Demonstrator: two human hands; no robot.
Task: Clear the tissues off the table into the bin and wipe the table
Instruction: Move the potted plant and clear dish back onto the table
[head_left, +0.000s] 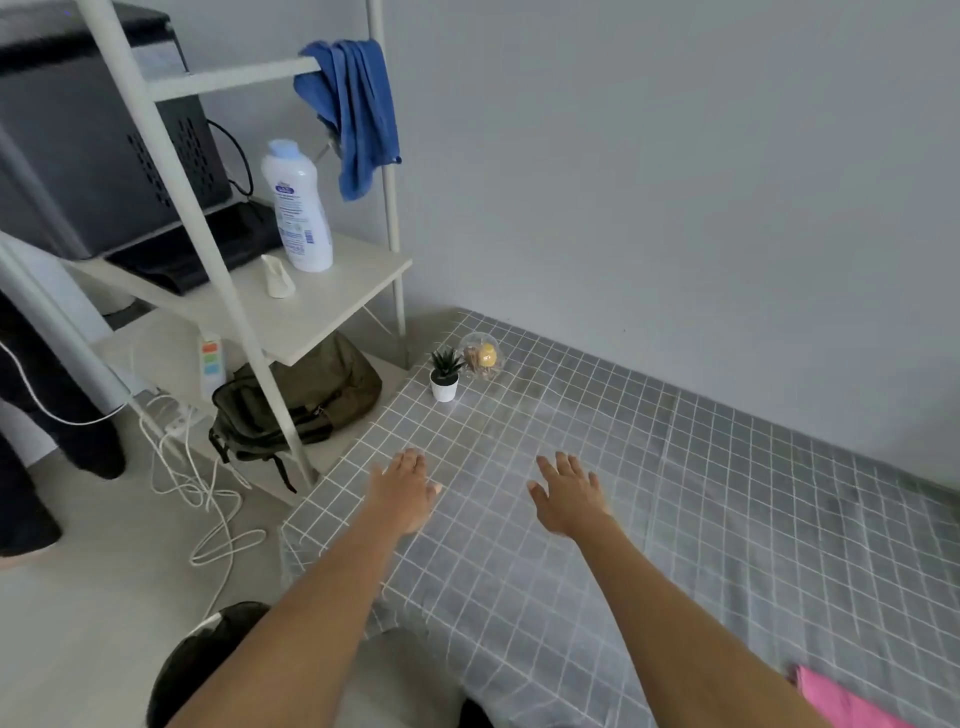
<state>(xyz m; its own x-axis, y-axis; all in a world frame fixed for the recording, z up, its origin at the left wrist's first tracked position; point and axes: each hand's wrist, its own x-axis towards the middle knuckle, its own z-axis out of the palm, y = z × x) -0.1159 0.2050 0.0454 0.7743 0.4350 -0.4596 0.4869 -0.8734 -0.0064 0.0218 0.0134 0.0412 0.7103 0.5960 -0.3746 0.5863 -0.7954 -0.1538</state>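
Note:
The table (727, 519) carries a grey cloth with a white grid. Over its left part, my left hand (405, 488) and my right hand (569, 493) are stretched out palm down, fingers straight and spread, holding nothing. I see no tissues on the visible part of the table. A blue cloth (353, 111) hangs from the upper bar of the white shelf rack at the left. A black bin (202, 660) with a dark liner stands on the floor below my left forearm, partly hidden by it.
A small potted plant (445, 374) and a clear dome with a yellow figure (483, 358) stand at the table's far left corner. Something pink (841, 701) lies at the bottom right. The shelf rack (291, 312) holds a white bottle (298, 208); a backpack (301, 400) and cables lie below.

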